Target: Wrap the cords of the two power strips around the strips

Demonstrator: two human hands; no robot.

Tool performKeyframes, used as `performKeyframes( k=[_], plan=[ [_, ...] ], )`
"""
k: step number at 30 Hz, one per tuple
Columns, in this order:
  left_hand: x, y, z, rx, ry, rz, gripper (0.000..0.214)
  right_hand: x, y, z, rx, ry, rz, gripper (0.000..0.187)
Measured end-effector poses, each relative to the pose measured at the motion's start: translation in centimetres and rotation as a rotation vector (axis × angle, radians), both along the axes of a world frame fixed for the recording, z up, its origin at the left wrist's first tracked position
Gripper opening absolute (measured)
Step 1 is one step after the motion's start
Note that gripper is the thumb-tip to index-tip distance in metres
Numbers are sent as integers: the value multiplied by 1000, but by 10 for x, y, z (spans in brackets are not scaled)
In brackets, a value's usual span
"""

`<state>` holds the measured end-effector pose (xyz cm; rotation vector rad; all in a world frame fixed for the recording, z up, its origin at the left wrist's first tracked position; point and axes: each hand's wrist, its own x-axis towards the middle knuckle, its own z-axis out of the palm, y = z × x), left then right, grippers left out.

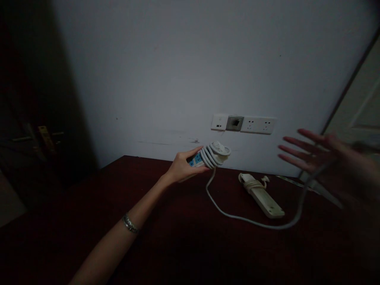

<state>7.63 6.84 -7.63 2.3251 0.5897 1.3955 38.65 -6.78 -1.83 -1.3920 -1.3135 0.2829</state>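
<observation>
My left hand [182,165] is wrapped round a white power strip [197,159] with blue sockets, raised above the dark red table. A pale cord [212,155] is coiled in several turns about the strip's far end. From there the loose cord sags and runs right to my right hand [319,154], whose fingers are stretched out and spread. The cord lies across that hand near the thumb side; blur hides whether it is gripped. A second white power strip [265,201] rests on the table between my hands, its own cord wound around one end.
The dark red table [142,198] meets a grey wall [166,71]. Wall sockets [257,125] and a switch plate [219,122] sit above its back edge. A dark door with a brass handle [46,138] stands left, a pale door [359,103] right.
</observation>
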Motion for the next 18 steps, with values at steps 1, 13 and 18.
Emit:
performKeyframes(
  k=[1,13,18],
  plan=[
    [1,-6,3,-36,-19,-38,70,-13,14,-1,-29,302,188,50],
    [1,-10,15,-125,-256,33,65,-135,53,-65,-505,871,946,40],
    [-3,2,12,-125,-250,106,60,-149,38,-56,-519,1033,949,45]
  ],
)
